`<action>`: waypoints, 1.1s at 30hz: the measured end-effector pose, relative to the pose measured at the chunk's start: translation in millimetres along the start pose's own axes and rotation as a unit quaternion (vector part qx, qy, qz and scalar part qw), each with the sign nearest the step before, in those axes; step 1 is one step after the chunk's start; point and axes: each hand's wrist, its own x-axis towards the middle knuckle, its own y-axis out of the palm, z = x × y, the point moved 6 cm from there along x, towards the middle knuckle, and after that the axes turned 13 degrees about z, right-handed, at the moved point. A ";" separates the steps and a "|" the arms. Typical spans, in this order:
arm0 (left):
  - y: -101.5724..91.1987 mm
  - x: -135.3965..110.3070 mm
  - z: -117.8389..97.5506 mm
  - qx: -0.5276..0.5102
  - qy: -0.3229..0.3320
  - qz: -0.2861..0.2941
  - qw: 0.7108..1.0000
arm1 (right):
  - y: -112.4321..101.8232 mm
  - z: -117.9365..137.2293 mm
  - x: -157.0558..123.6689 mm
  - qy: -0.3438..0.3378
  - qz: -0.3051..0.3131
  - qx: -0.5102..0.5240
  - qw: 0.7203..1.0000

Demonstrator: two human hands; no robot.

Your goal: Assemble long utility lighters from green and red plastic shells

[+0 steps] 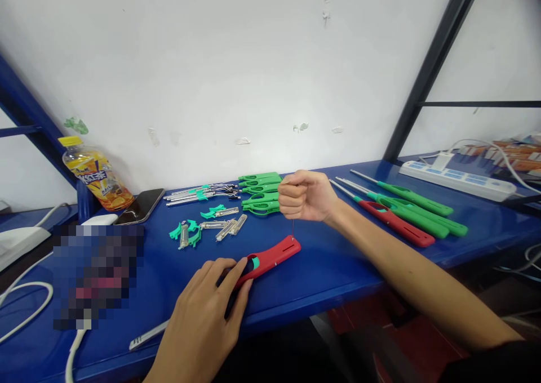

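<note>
A red long-necked gas lighter point(274, 259) lies on the blue table, its metal tube point(146, 336) pointing to the lower left. My left hand point(211, 310) grips it around the teal trigger. Above the far end of its handle, my right hand point(305, 196) is closed in a fist around a screwdriver point(293, 229). Only the thin shaft shows below the fist; its tip meets the red handle near a screw hole. Behind lie green lighter shells point(261, 205), clear fuel tanks point(213, 225), teal triggers point(195, 236) and metal tubes with wires point(198, 194).
Several assembled lighters, green ones point(416, 197) and a red one point(395, 222), lie to the right. A white power strip point(459, 180) stands behind them. On the left are a drink bottle point(99, 174), a phone point(141, 205), white cables point(74, 352) and a pixelated patch. A wall rises behind.
</note>
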 end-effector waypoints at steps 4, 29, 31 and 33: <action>-0.4 0.9 -0.2 0.004 0.004 -0.004 1.000 | -0.4 -2.8 2.0 -0.005 0.002 0.008 1.000; 0.1 0.4 -1.0 0.021 0.013 -0.005 1.000 | 8.6 -11.2 7.5 -0.001 0.064 0.006 0.998; 0.7 0.6 -0.5 0.018 0.011 -0.004 1.000 | 9.5 -10.8 7.8 0.007 0.065 0.002 0.998; 1.0 0.6 -0.3 0.016 0.010 -0.004 1.000 | 9.5 -9.9 7.8 0.018 0.064 -0.004 0.998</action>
